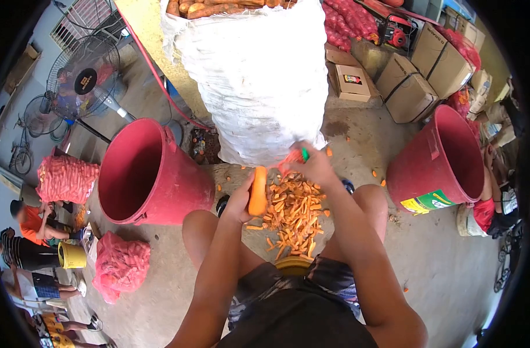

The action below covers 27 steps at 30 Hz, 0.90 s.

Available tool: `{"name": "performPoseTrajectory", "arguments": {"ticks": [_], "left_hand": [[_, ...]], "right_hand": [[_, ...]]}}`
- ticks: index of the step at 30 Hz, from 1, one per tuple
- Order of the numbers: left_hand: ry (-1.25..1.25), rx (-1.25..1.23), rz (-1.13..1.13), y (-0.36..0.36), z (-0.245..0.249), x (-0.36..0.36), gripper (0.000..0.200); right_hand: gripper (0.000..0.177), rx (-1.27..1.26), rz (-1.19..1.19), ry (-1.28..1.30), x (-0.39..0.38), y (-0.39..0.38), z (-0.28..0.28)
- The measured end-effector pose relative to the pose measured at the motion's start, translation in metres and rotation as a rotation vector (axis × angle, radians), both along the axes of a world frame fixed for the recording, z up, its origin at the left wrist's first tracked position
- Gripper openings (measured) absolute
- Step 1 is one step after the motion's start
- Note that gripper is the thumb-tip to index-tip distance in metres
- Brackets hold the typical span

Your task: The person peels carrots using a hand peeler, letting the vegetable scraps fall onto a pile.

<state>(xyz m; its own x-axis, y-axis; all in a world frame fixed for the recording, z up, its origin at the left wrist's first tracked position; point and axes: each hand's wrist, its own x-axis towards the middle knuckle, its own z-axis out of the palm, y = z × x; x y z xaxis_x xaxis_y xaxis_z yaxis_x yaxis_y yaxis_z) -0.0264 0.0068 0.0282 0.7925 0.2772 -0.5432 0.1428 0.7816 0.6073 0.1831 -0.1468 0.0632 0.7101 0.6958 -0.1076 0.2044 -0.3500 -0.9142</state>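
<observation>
My left hand (240, 200) is wrapped round a thick orange carrot (257, 194), which stands nearly upright in this view. Its surface looks bare and smooth. My right hand (316, 165), smeared by motion, is closed on a peeler with a green part (305, 154), to the right of the carrot and a little above its top end. Something orange-red shows beside the peeler's tip. Below both hands lies a heap of orange carrot peelings (297, 217) between my knees, with a yellow container rim (294, 265) at its near edge.
A tall white sack (259, 81) holding unpeeled carrots (212, 8) stands ahead. Large red bins flank me, left (183, 185) and right (415, 168). Cardboard boxes (407, 87) stand at back right, a fan (82, 78) at left. Filled net bags (122, 264) and several people (35, 226) are left.
</observation>
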Motion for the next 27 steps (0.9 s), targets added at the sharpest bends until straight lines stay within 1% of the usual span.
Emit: {"name": "performPoseTrajectory", "arguments": {"ticks": [2,3,5,7,9,11,12,15,16,17,18,20,21,23,24,26,27], "left_hand": [[-0.028,-0.02,0.011,0.008,-0.014,0.004,0.046],[-0.052,-0.043,0.021,0.009,-0.018,0.005,0.045],[-0.057,-0.039,0.022,0.005,-0.025,0.006,0.043],[-0.071,-0.033,0.017,-0.005,-0.015,0.012,0.042],[-0.072,-0.012,0.094,-0.013,-0.003,0.015,0.043],[-0.053,0.023,0.083,-0.01,-0.005,0.015,0.044],[-0.031,0.056,0.069,-0.009,-0.004,0.015,0.044],[-0.062,0.045,0.039,-0.013,-0.005,0.016,0.045],[-0.059,0.044,0.036,-0.011,-0.007,0.014,0.045],[0.047,0.077,-0.046,-0.008,-0.007,0.011,0.046],[0.149,0.111,-0.128,-0.005,-0.007,0.009,0.047],[0.13,0.142,-0.118,-0.014,-0.006,0.008,0.048],[0.11,0.173,-0.106,-0.017,-0.003,0.008,0.049],[0.131,0.138,-0.087,-0.013,0.007,0.005,0.049],[0.151,0.093,-0.065,-0.012,0.009,0.004,0.049],[0.115,0.058,-0.009,0.0,-0.009,0.005,0.049],[0.082,0.029,0.04,0.006,-0.016,0.006,0.049]], "right_hand": [[0.048,0.227,0.306,-0.124,-0.025,0.001,-0.01],[0.048,0.223,0.306,-0.119,-0.03,0.001,-0.013],[0.052,0.184,0.443,-0.107,-0.039,0.0,-0.017],[0.054,0.161,0.445,-0.113,-0.04,-0.002,-0.007],[0.056,0.142,0.452,-0.125,-0.039,-0.003,0.002],[0.058,0.159,0.507,-0.188,-0.04,-0.004,0.004],[0.058,0.16,0.507,-0.188,-0.04,-0.003,0.001],[0.06,0.201,0.48,-0.229,-0.037,-0.001,-0.008],[0.058,0.17,0.418,-0.258,-0.032,-0.001,-0.008],[0.056,0.139,0.355,-0.288,-0.026,0.0,-0.007],[0.056,0.141,0.351,-0.289,-0.014,0.002,-0.009],[0.052,0.068,0.033,-0.161,0.017,0.004,-0.015],[0.052,0.071,0.034,-0.162,0.025,0.003,-0.012],[0.052,-0.024,-0.083,-0.076,0.035,0.004,-0.006],[0.052,-0.026,-0.08,-0.078,0.029,0.004,-0.004],[0.047,-0.01,0.224,-0.05,0.002,0.003,-0.004],[0.047,-0.011,0.227,-0.05,-0.013,0.002,-0.006]]}}
